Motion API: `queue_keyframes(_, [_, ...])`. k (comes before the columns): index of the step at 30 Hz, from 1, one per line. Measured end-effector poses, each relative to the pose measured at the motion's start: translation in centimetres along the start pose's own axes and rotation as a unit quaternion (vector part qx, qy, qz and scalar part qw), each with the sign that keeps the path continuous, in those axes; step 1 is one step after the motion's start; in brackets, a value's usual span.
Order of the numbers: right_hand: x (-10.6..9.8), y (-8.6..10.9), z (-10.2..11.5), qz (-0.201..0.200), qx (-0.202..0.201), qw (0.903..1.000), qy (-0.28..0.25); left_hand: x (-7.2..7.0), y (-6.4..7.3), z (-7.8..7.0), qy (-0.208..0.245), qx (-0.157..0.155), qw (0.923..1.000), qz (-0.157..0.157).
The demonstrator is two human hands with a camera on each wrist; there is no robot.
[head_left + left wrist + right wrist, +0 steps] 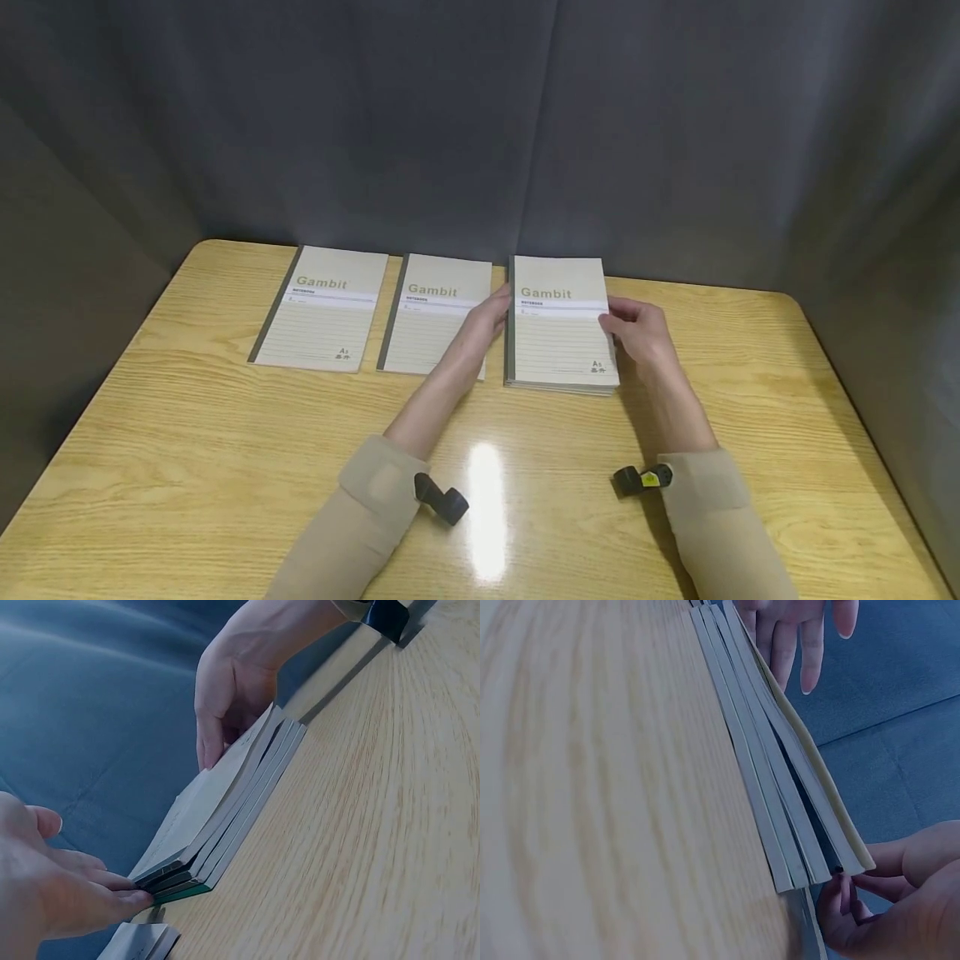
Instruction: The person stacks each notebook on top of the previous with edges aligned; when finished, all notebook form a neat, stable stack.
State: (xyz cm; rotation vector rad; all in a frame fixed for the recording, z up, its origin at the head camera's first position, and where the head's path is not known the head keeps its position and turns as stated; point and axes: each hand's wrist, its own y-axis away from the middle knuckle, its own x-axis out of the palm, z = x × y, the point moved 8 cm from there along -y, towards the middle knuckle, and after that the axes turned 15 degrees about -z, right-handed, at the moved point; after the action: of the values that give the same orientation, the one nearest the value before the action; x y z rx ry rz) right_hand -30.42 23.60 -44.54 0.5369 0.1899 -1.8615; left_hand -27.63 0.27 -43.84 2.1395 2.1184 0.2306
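A stack of Gambit notebooks (561, 342) lies on the wooden table, pale covers up and dark spines to the left. My left hand (480, 329) is at the spine side; in the left wrist view its straight fingers (112, 896) touch the spines, thumb raised clear. On the opposite side my right hand (641, 332) pinches the right edge of the top notebook (799, 750), thumb above and fingertips beneath. That notebook sits slightly raised from those under it, with a dark gap showing along the edge in the right wrist view.
Two more Gambit notebooks lie flat in a row to the left, a middle one (435, 312) partly behind my left forearm and a far-left one (318, 312). A dark grey curtain (375, 125) hangs beyond the table's (187, 450) back edge.
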Motion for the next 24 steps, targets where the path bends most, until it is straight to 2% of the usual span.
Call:
queue_keyframes(10, [0.63,-0.16,0.08,0.008,-0.017,0.9987,0.046,0.0,-0.16,0.26,-0.006,-0.003,0.9999,0.014])
queue_keyframes(16, [0.5,-0.15,-0.05,0.009,-0.016,0.9982,0.056,0.27,-0.08,0.4,-0.015,-0.019,0.9994,0.025])
queue_keyframes(24, [-0.02,0.41,0.45,0.021,0.0,0.9983,0.053,0.26,-0.08,0.65,0.017,-0.047,0.9986,0.019])
